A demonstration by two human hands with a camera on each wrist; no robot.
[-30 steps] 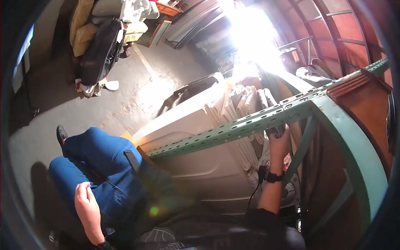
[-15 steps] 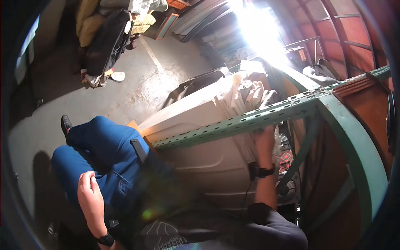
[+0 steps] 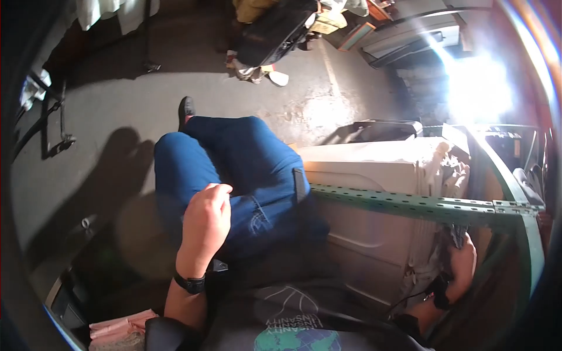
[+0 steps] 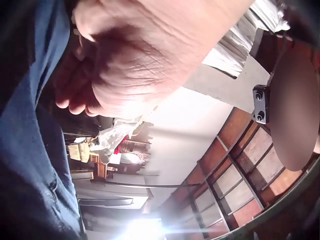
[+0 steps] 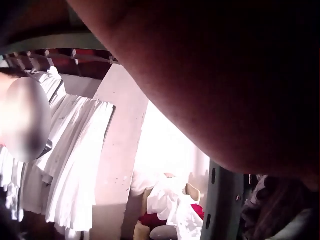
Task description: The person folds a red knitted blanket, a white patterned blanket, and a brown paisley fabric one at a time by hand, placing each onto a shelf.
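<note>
My left hand is held over the lap in the head view, its fingers loosely curled, with nothing in it. The left wrist view shows the palm of this hand beside the blue jeans. Over on the right, my right hand reaches below the green perforated beam and grips a dark grey folded cloth; its fingers are mostly hidden. Pale folded cloths hang beside that hand, against a large off-white panel. Dark folds lie near the hand in the right wrist view.
A green upright stands close to the right forearm. Pink folded cloth lies at lower left. Across the concrete floor, a black bag rests among cushions. Strong light glares at the back right.
The head view has turned, shifting the scene. The right hand has stayed at the cloths below the beam, with dark cloth now showing at its fingers. The left hand remains over the lap.
</note>
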